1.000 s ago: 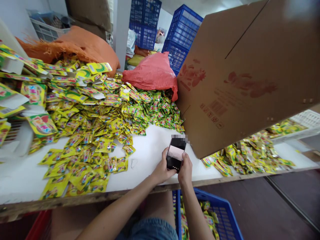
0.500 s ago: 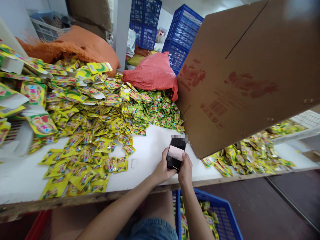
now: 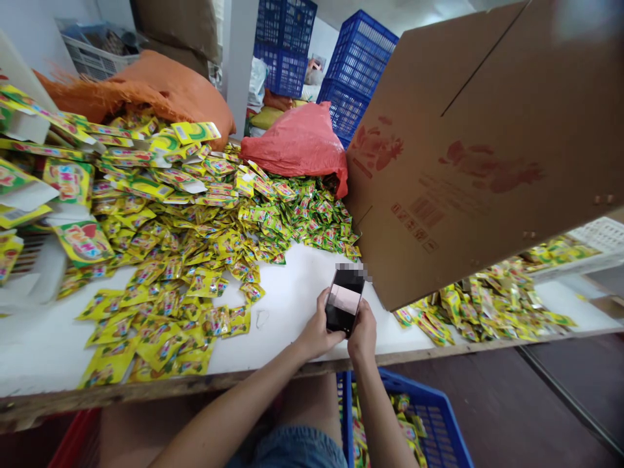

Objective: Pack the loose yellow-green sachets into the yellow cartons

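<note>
A smartphone (image 3: pixel 344 300) is held upright over the white table (image 3: pixel 287 292), close to its front edge. My left hand (image 3: pixel 316 331) wraps the phone's left side, its thumb across the lower part. On the other side my right hand (image 3: pixel 363 331) closes round the lower right edge. A pale picture fills the middle of the dark screen; what it shows is too small to tell. Small yellow candy packets (image 3: pixel 160 338) lie spread on the table left of my hands. Just right of the phone, a big cardboard box (image 3: pixel 468 162) stands tilted on the table.
Flat yellow cartons (image 3: pixel 141 159) are heaped at the left, before an orange sack (image 3: pixel 180 91). Green packets spill from a red sack (image 3: pixel 302 143). More packets (image 3: pixel 478 305) lie right, under the box. Below the table edge stands a blue crate (image 3: pixel 433 409); blue crates (image 3: pixel 361 58) are stacked behind.
Both hands still hold the phone in nearly the same place. The right thumb has moved off the screen's right edge, and the row of small marks low on the screen has changed.
</note>
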Motion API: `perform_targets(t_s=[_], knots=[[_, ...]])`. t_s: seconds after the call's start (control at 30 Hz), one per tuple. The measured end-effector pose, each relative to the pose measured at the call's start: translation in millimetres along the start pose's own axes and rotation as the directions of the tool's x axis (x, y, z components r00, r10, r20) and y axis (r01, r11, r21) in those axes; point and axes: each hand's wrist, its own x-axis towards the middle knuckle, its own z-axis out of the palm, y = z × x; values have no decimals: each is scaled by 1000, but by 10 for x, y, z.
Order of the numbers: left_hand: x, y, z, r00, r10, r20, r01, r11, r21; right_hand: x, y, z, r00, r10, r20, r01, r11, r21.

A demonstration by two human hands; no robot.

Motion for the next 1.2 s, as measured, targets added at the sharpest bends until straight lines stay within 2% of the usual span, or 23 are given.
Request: perform_targets(t_s=[0.37,0.73,1.2], knots=[[3,6,-5,1000,21,11,-22,1000,3,4,12,6,1000,0,8,0,999,34],[3,-28,-6,1000,26,10,-26,1000,-8,-2,7,-9,1000,-9,12,9,1000,-1],[-12,-39,-4,999,29,-13,-30,992,-120,-18,-32,3,1000,-7,2,7,999,-35]])
